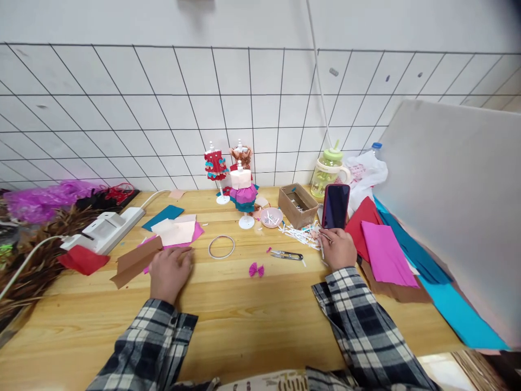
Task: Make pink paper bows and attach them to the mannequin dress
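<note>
Three small dress forms [243, 194] stand dressed, a pink bow [256, 270] lies unattached, the left hand [170, 272] rests loosely uncurled, and whether the right hand [338, 248] grips any white strips [300, 234] is unclear

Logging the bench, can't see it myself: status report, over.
Left hand down beside brown paper. Right hand at white strips, phone just behind. Magenta bow and snips lie between the hands.

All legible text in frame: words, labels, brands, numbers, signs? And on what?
No readable text.
White plastic bag: reddish print, too blurred and creased to read.
Green-lidded jug: small markings low on the body, too small to tell letters from pattern.
Phone: dark screen, nothing legible.
</note>
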